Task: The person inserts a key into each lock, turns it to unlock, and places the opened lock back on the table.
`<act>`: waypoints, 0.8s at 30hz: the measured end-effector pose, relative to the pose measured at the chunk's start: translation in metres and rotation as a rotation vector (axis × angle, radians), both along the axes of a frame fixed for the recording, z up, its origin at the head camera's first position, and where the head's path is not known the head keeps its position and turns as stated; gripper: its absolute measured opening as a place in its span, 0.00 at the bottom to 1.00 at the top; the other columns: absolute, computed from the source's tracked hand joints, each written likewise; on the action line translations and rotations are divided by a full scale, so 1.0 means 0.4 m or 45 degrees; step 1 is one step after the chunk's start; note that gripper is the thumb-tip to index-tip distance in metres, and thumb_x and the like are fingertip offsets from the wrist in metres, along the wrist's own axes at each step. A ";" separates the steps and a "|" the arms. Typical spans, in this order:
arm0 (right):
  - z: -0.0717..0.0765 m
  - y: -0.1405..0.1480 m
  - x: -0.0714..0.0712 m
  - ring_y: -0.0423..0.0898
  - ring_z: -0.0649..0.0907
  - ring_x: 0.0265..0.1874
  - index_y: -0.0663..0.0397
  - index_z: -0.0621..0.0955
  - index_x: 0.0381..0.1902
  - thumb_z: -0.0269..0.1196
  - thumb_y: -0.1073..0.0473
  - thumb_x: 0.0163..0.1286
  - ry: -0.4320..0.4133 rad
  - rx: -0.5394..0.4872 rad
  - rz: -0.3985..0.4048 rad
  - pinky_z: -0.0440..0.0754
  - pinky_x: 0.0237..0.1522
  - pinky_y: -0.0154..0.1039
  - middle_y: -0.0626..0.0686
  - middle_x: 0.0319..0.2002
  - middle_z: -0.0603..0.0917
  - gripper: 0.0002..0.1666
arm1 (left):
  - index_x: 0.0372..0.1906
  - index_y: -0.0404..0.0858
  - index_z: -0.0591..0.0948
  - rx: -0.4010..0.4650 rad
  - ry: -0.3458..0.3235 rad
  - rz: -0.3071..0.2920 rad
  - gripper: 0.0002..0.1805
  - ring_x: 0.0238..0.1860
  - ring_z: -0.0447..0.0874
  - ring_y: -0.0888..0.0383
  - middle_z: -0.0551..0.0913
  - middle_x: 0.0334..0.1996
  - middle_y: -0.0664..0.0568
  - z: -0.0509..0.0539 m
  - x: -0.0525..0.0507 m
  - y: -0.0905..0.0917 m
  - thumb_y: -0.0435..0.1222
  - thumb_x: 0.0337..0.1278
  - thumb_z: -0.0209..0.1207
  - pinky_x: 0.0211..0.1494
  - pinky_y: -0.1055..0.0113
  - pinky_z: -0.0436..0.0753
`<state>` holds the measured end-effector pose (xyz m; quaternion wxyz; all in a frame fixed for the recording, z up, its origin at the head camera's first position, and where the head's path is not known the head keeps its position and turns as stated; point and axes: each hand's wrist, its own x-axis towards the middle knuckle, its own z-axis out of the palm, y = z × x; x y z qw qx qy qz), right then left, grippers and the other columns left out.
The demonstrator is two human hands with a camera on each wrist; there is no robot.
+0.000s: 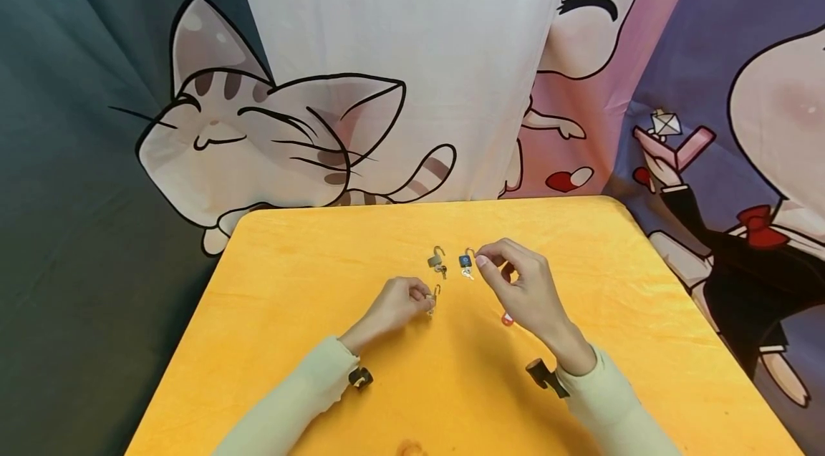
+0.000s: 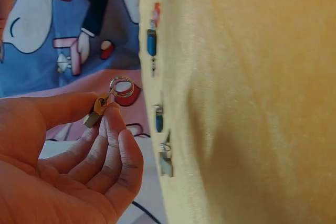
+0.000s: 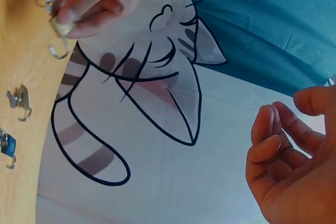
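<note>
My left hand (image 1: 401, 303) pinches a small brass padlock (image 2: 96, 113) between thumb and fingers, just above the table. A key with a ring (image 2: 122, 86) sits in its base, and its shackle stands open in the right wrist view. Holding nothing, my right hand (image 3: 294, 166) hovers over the table with loosely bent fingers, thumb apart from them. Nearest to its fingertips in the head view lies a blue padlock (image 1: 465, 261) with keys and a raised shackle. Left of that is another brass-coloured padlock (image 1: 435, 262), also unlocked, with keys.
A red item (image 1: 508, 318) lies partly hidden under my right hand; the left wrist view shows a red piece beside another blue padlock (image 2: 151, 42). The yellow-covered table (image 1: 309, 248) ends at a printed cloth backdrop (image 1: 412, 26).
</note>
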<state>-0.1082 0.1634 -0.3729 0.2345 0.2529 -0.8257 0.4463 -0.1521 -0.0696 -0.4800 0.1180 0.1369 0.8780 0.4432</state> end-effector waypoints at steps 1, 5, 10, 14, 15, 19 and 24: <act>0.000 -0.001 0.001 0.35 0.76 0.27 0.43 0.85 0.39 0.63 0.64 0.69 -0.006 -0.002 0.002 0.76 0.27 0.29 0.41 0.29 0.82 0.08 | 0.39 0.41 0.85 -0.012 -0.010 -0.001 0.09 0.30 0.81 0.62 0.85 0.29 0.56 -0.005 -0.005 0.001 0.41 0.58 0.66 0.35 0.68 0.80; -0.002 -0.003 0.001 0.36 0.77 0.27 0.43 0.85 0.39 0.63 0.63 0.69 -0.023 0.007 0.017 0.76 0.27 0.29 0.40 0.29 0.83 0.07 | 0.37 0.41 0.85 -0.045 -0.008 -0.012 0.08 0.27 0.79 0.61 0.84 0.26 0.57 -0.017 -0.023 0.007 0.42 0.59 0.66 0.33 0.67 0.79; -0.004 -0.003 -0.001 0.37 0.77 0.26 0.45 0.85 0.38 0.62 0.63 0.70 -0.029 0.019 0.028 0.76 0.27 0.29 0.41 0.29 0.82 0.07 | 0.36 0.38 0.85 -0.098 0.013 -0.004 0.08 0.25 0.78 0.61 0.83 0.26 0.55 -0.032 -0.040 0.009 0.40 0.58 0.66 0.31 0.68 0.78; -0.004 -0.005 0.000 0.36 0.76 0.26 0.44 0.85 0.39 0.63 0.63 0.70 -0.027 0.015 0.031 0.76 0.27 0.29 0.41 0.29 0.82 0.07 | 0.37 0.36 0.85 -0.153 0.008 0.021 0.09 0.22 0.77 0.61 0.82 0.25 0.53 -0.044 -0.045 0.008 0.38 0.57 0.66 0.26 0.69 0.77; -0.005 -0.005 0.000 0.36 0.76 0.26 0.44 0.85 0.39 0.63 0.63 0.70 -0.027 0.014 0.031 0.76 0.26 0.29 0.41 0.29 0.82 0.07 | 0.36 0.36 0.85 -0.172 0.004 0.027 0.08 0.21 0.76 0.61 0.82 0.24 0.53 -0.047 -0.046 0.008 0.38 0.58 0.65 0.25 0.69 0.76; -0.010 -0.003 0.000 0.36 0.76 0.26 0.44 0.84 0.39 0.63 0.63 0.69 -0.026 0.015 0.041 0.76 0.26 0.29 0.41 0.28 0.82 0.07 | 0.33 0.37 0.84 -0.238 0.024 0.028 0.06 0.17 0.72 0.62 0.79 0.19 0.54 -0.058 -0.046 0.006 0.37 0.58 0.65 0.22 0.71 0.72; -0.016 0.000 -0.003 0.36 0.77 0.27 0.44 0.84 0.39 0.62 0.62 0.70 -0.037 0.024 0.050 0.77 0.26 0.29 0.40 0.29 0.82 0.07 | 0.25 0.39 0.84 -0.312 0.055 0.033 0.09 0.14 0.65 0.64 0.73 0.14 0.57 -0.069 -0.047 0.003 0.37 0.59 0.63 0.19 0.72 0.65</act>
